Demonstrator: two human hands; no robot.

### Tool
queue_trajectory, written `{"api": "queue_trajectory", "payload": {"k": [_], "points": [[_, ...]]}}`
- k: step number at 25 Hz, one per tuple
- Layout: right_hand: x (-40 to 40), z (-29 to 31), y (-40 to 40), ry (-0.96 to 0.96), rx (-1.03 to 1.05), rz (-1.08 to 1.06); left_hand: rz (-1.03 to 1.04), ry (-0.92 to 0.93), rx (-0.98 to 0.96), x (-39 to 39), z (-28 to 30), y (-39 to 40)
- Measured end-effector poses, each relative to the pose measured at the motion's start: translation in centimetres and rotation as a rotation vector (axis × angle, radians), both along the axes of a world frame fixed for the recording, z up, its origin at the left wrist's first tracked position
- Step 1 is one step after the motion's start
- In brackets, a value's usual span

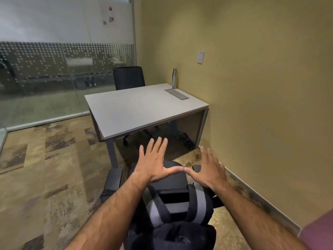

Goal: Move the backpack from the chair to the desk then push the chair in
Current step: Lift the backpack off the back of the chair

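Observation:
A black and grey backpack (173, 210) lies on the seat of a black office chair (112, 179) at the bottom middle of the view. The chair stands back from the grey desk (142, 109), with floor between them. My left hand (155, 163) and my right hand (209, 170) hover flat above the backpack, fingers spread, palms down, thumb tips nearly touching. Neither hand holds anything. The chair's seat is mostly hidden under the backpack and my arms.
A steel bottle (174, 78) stands at the desk's far right corner beside a metal cable hatch (177, 94). A second black chair (129, 78) sits behind the desk. A yellow wall (261, 87) runs along the right; a glass partition (54, 78) is at the left.

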State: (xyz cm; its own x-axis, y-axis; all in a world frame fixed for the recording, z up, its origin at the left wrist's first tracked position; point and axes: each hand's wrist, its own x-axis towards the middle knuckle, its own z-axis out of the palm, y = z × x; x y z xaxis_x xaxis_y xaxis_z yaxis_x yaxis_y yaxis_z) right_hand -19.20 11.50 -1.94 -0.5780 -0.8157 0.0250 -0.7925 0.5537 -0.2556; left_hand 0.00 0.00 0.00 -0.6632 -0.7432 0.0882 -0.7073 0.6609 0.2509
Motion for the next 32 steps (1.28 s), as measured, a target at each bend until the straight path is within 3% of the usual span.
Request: {"api": "queue_trajectory", "payload": {"k": [3,8,14,20,25,27,30,32], "points": [[0.0,0.1,0.2,-0.134,0.147,-0.084,-0.188,-0.158,0.226,-0.5,0.0,1.1],[0.2,-0.4,0.0,-0.294,0.476,-0.255,-0.317,-0.399,0.653,-0.8,-0.9,2.4],[0.7,-1.2,-1.2,-0.466,0.688,-0.343,-0.356,-0.322,0.719,-0.3,-2.3,3.4],[0.3,-0.4,-0.6,-0.392,0.554,-0.346,-0.356,-0.279,0.737,0.3,-2.6,3.7],[-0.3,0.9,0.5,-0.109,0.489,-0.254,-0.355,-0.274,0.754,0.8,-2.6,3.1],[-0.5,1.2,1.2,-0.082,0.419,-0.254,-0.35,-0.277,0.755,1.1,-2.6,2.7],[-1.2,1.1,2.6,-0.177,0.269,-0.264,-0.35,-0.269,0.753,1.3,-2.5,2.5],[-1.8,0.7,3.8,-0.413,0.048,-0.365,-0.349,-0.254,0.756,1.5,-2.5,2.3]]}}
